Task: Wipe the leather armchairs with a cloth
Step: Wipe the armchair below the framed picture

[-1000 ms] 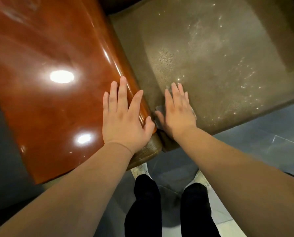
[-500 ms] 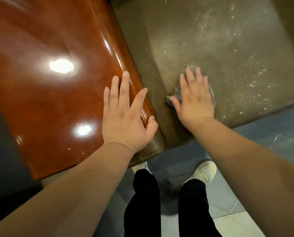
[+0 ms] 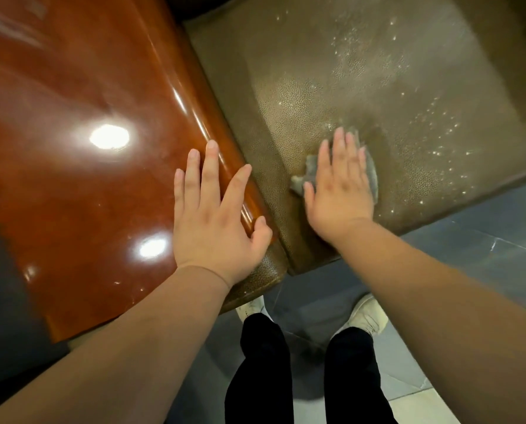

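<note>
Your right hand (image 3: 341, 188) presses a grey cloth (image 3: 370, 166) flat-fingered onto the olive leather seat (image 3: 378, 81). Your left hand (image 3: 215, 215) rests spread, holding nothing, on the glossy wooden armrest (image 3: 71, 163).

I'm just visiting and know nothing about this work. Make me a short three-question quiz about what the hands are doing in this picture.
1. True or false: the right hand lies flat on a grey cloth on the seat cushion.
2. What does the left hand rest on? A) the floor B) the glossy brown armrest C) the cloth
3. Fill in: the pale specks on the cushion lie mostly to the ___ of the cloth in the picture.

Key: 1 true; 2 B; 3 right.
</note>
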